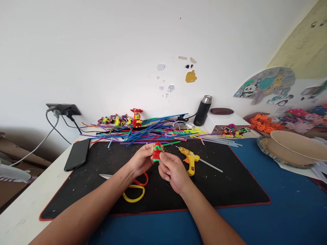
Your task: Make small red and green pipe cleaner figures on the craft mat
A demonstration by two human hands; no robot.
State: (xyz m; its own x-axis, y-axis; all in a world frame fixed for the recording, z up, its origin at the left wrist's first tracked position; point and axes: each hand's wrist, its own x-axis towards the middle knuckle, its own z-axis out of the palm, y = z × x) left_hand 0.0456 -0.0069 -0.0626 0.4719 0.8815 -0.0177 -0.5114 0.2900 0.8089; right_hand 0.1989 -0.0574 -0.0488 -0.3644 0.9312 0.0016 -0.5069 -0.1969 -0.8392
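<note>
Left of frame: phone (77,154), dark face up, lying partly over the upper-left edge of the black mat (224,187). Scissors (134,186) on the mat, lower centre-left, partly behind the left forearm; one yellow loop, one red.

Left hand (143,158): forearm enters from the lower left, reaching up to mid-frame. Thumb and fingers closed on the left edge of the piece.

Fuzzy piece (157,152): at frame centre, raised in front of the mat between both hands. Small, upright, mostly red; wavy green strip across its upper front, green band along the bottom. A straight green strand (172,143) runs out to the right from near its top.

Right hand (174,170): forearm enters from the lower right, angled up and left. Thumb on the lower right of the piece, fingers curled beneath; gripping it.

Right of centre: yellow glue gun (190,158) lying on the mat, near the right hand, clear stick out of its back.
</note>
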